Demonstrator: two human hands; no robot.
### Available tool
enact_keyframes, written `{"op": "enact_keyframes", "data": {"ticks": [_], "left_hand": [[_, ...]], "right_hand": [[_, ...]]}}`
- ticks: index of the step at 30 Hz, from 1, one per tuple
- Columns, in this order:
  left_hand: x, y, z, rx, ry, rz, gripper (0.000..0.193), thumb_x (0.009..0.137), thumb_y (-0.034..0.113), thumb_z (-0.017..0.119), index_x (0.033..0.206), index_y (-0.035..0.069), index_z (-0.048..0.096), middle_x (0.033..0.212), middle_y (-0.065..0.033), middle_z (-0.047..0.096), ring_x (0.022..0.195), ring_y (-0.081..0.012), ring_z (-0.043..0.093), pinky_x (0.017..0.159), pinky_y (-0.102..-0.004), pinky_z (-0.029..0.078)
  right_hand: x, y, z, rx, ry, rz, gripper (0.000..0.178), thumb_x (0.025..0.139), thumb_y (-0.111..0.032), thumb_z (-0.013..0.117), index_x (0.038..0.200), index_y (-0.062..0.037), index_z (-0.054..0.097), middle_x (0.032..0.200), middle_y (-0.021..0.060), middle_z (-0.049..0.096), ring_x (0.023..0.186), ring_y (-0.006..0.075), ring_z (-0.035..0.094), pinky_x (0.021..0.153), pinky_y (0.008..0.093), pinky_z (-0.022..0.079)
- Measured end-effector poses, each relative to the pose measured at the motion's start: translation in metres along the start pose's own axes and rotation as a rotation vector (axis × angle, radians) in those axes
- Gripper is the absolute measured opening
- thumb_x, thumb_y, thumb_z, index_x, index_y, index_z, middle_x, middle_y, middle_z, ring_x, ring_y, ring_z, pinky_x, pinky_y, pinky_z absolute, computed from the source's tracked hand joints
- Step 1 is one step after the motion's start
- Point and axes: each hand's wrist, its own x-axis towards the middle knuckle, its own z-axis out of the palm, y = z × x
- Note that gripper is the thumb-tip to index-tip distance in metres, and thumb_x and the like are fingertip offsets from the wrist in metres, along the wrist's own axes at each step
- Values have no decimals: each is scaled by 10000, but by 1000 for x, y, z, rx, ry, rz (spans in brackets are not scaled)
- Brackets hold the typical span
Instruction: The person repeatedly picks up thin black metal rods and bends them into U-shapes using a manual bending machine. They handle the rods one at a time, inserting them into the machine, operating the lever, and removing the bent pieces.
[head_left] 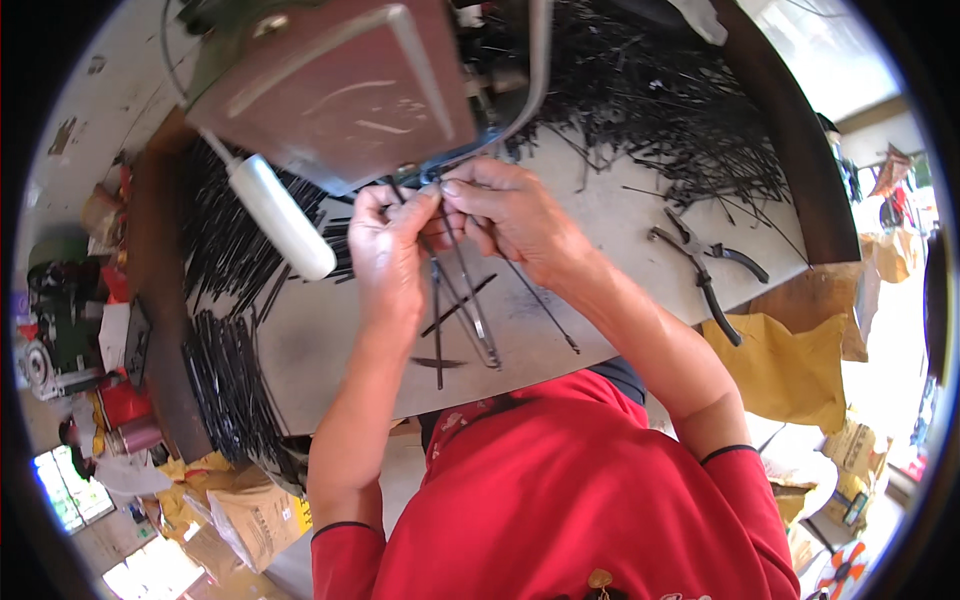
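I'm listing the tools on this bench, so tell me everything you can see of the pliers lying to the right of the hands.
The pliers lie flat on the pale tabletop, near the bench's right edge. The jaws are grey metal, pointing up and left toward the heap of thin black rods. The two handles look sleeved in dark covering and are spread apart, one curving right, the other running down toward the yellow-brown paper. Neither hand touches them; a few stray rods lie close by the jaws.

Crumpled brown paper bag w/ yellow label [262,515] on floor, lower left of my bench. Big yellow-brown paper sack [790,365] hangs off bench edge, right side. Small printed cardboard box [845,440] below it.
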Motion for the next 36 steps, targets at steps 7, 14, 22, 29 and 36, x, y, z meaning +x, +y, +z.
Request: {"op": "enact_keyframes", "data": {"ticks": [7, 14, 22, 29, 36], "left_hand": [[-15, 7, -5, 74, 12, 16, 180, 842, 78, 657, 871, 66, 480, 727, -73, 611, 597, -151, 602, 528, -243, 470], [-53, 40, -33, 313, 133, -92, 181, 844, 114, 654, 933, 69, 503, 753, -70, 617, 611, -135, 605, 536, -245, 474], [-72, 73, -203, 1130, 334, 137, 327, 828, 66, 655, 1129, 11, 539, 948, -75, 644, 821, -169, 633, 730, -253, 487], [-59, 29, -111, 1248, 126, 407, 170, 833, 42, 636, 996, 58, 680, 930, -66, 657, 848, -182, 626, 770, -296, 495], [-47, -4, -83, 1465, -98, 699, 161, 741, 41, 692, 892, 71, 648, 868, -48, 573, 815, -235, 565, 708, -357, 474]], "right_hand": [[-13, 4, 9, -45, 17, -28, 135, 912, -117, 524, 866, -10, 592, 630, 35, 585, 417, 73, 444, 344, 226, 301], [-27, -3, 9, -376, -91, -36, 194, 902, -175, 558, 980, -10, 622, 636, 74, 603, 461, 115, 552, 386, 247, 414], [-21, -15, -98, -1746, 586, -261, 350, 878, -352, 598, 858, -2, 580, 754, 217, 655, 696, 361, 667, 594, 432, 531], [-34, -21, -98, -1646, 532, -238, 131, 764, -100, 570, 798, 16, 620, 718, 184, 654, 618, 306, 657, 583, 385, 513], [-66, -31, -86, -1063, 434, -45, 140, 769, -74, 551, 845, 34, 596, 651, 114, 598, 510, 173, 595, 554, 288, 473]]}}
